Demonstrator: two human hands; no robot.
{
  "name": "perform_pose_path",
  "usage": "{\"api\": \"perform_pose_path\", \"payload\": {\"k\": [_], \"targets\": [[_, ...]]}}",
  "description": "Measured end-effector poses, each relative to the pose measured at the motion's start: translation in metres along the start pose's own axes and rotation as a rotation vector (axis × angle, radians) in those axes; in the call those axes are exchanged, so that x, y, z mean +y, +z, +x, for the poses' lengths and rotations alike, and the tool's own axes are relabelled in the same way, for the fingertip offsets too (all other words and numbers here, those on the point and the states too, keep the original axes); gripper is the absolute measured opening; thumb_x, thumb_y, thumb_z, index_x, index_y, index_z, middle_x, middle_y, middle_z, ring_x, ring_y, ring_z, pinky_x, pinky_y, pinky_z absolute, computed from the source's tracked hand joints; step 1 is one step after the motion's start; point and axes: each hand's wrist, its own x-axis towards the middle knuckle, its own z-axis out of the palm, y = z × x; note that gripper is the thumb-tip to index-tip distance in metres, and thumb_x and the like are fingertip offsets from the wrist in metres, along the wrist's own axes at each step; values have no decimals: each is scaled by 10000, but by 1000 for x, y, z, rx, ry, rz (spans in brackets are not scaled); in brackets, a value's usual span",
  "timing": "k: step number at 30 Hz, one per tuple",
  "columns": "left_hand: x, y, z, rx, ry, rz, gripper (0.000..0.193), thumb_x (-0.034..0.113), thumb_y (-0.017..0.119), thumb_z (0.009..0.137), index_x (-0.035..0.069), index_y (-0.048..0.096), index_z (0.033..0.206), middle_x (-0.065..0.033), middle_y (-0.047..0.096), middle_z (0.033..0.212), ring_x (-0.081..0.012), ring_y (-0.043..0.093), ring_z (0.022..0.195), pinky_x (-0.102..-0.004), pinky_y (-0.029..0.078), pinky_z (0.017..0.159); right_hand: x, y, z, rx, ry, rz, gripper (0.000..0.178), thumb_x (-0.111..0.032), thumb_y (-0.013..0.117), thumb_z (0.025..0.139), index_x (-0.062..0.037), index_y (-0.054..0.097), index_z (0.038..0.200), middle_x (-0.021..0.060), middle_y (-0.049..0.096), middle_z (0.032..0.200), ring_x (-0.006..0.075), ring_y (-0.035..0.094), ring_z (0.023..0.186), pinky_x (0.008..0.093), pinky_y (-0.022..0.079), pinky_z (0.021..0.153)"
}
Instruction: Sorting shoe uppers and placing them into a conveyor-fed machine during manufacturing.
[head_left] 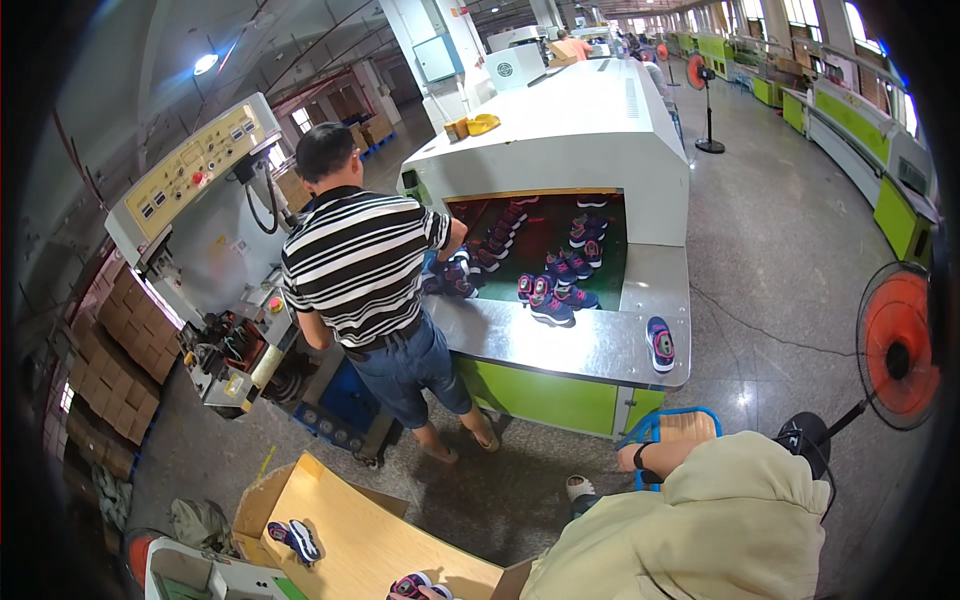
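At the lower edge my left hand (436, 593) is closed on a navy and pink sneaker (410, 584), mostly cut off by the picture's rim. It is over a light wooden board (380, 535), where another sneaker (294, 541) lies on its side further left. My right arm, in a beige sleeve, stretches forward to the right. Beyond a dark wristband, my right hand (628, 458) is at the left side of a blue-framed stool with a wooden seat (690, 426); its fingers are too small and hidden to read.
A person in a striped shirt (365, 260) handles sneakers at a large white conveyor machine (560, 160). Several sneakers (560, 285) sit at its opening; one sneaker (660, 344) stands on its metal ledge. An orange fan (898, 350) stands at right, a control-panel machine (195, 180) at left.
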Motion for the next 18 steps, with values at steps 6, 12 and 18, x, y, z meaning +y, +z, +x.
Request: {"api": "perform_pose_path", "payload": {"k": [6, 12, 18], "targets": [[28, -40, 3, -130, -43, 134, 759, 581, 593, 852, 149, 447, 1458, -118, 559, 1356, -347, 636, 1004, -532, 474, 784, 7, 7, 8, 9, -29, -9, 371, -313, 518, 818, -47, 755, 921, 192, 714, 1022, 362, 672, 998, 474, 528, 863], [-2, 2, 0, 59, 28, 8, 752, 580, 594, 851, 146, 454, 1450, -107, 560, 1355, -342, 641, 989, -533, 479, 773, 5, 2, 5, -7, -20, 3, 371, -308, 521, 808, -44, 755, 924, 191, 712, 1041, 355, 670, 1010, 470, 528, 865], [-5, 8, 0, 56, 56, 22, 768, 586, 596, 849, 138, 448, 1455, -102, 559, 1362, -339, 646, 978, -531, 482, 769, 3, 1, 1, 4, 17, 48, 360, -288, 538, 793, -39, 756, 936, 193, 714, 1042, 356, 672, 1011, 469, 531, 861]]}}
